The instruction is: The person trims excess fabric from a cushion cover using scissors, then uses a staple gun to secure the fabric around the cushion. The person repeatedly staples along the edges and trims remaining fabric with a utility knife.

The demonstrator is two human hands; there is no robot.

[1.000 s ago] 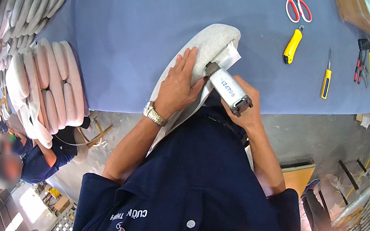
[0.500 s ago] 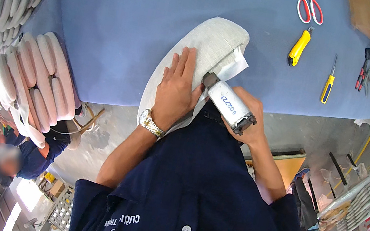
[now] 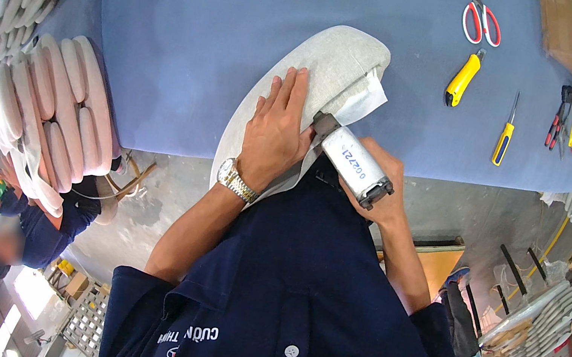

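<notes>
Matt, finely woven grey cloth covers the padded piece (image 3: 337,61), with a thin white flap (image 3: 366,102), cloth or paper (hard to say which), at its edge. The hand tool (image 3: 354,160) has a smooth pale casing and dark, metal-looking ends. Matt blue fabric covers the table (image 3: 205,27); the yellow cutter (image 3: 462,80) looks like smooth plastic, the wristwatch (image 3: 236,180) shiny metal.

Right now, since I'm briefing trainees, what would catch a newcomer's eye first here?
The silver tool in the right hand, at center, beside the edge of the pale curved cushion under the spread left hand. Then the red-and-white scissors and yellow cutter, bright against the blue tabletop at upper right. At left, pale padded pieces sit bunched together.
</notes>
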